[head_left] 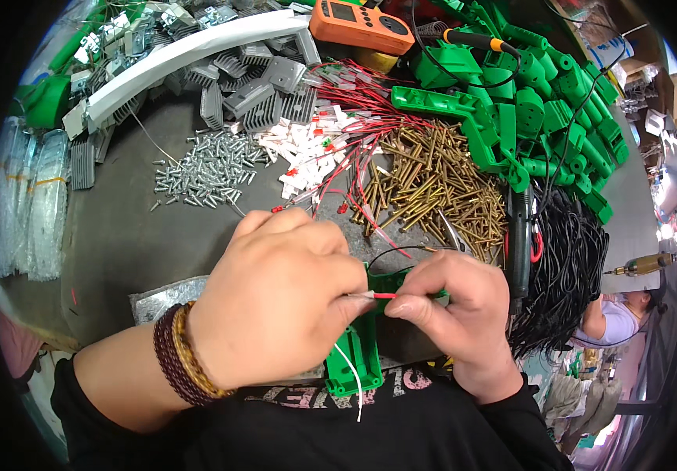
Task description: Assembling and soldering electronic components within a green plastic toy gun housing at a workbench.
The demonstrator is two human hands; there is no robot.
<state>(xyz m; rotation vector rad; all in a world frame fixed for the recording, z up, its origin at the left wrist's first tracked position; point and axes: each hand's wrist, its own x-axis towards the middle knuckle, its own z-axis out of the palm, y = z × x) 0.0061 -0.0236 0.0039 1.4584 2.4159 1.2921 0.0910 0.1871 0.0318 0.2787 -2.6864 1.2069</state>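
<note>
My left hand (275,286), back up, pinches the pale end of a thin wire between thumb and forefinger. Out of that pinch runs a short red wire (384,296), its other end in the fingertips of my right hand (460,306). Both hands are closed and almost meet. A white wire (350,365) dangles below my left hand. Under the hands lies an open green plastic housing (363,353), partly hidden by my fingers. A thin black cable (393,251) loops just beyond my right hand.
Beyond my hands lie silver screws (205,169), white plastic pieces (307,153), red-wired lights (354,86), long brass-coloured screws (432,188) and grey heat sinks (256,98). Green housings (527,102), black cables (562,275) and an orange meter (362,27) flank them. Another person (609,318) sits at right.
</note>
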